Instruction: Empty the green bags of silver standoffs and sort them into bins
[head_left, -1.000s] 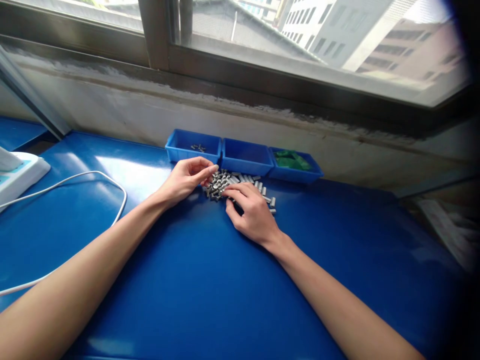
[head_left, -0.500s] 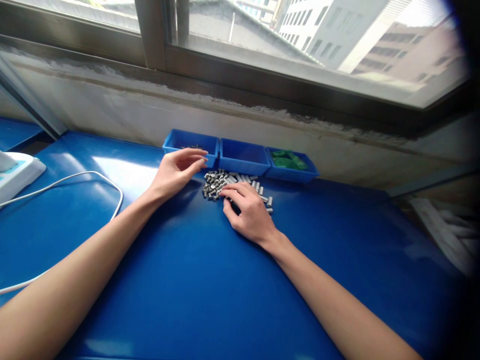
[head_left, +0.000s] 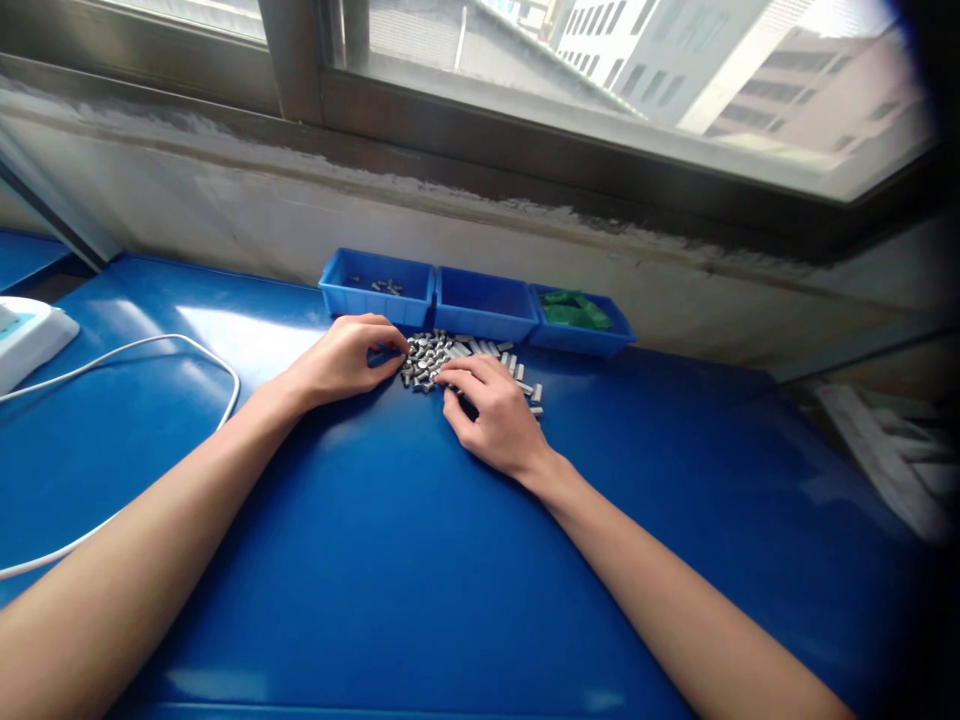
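Note:
A pile of small metal bolts (head_left: 424, 358) lies on the blue table, with pale cylindrical metal pieces (head_left: 520, 372) spread along its right side. At the pile's left edge, my left hand (head_left: 349, 355) has thumb and forefinger closed on a bolt, mostly hidden by the fingertips. My right hand (head_left: 495, 415) rests over the pile's front right, fingers curved and touching the bolts. Its thumb stays apart from the fingers, and part of the pile is hidden under it. Behind my left hand stands a blue bin (head_left: 375, 302) with a few bolts inside.
Two more blue bins adjoin it: a middle bin (head_left: 487, 322) and a right bin (head_left: 585, 340) holding green pieces (head_left: 576, 309). A white cable (head_left: 172, 338) runs across the left of the table from near a white power strip (head_left: 34, 335). Wall and window rise behind.
My left hand has come down from the front of the left bin to the pile, and its thumb and forefinger have closed. My right hand stays nearly in place. The view has shifted slightly.

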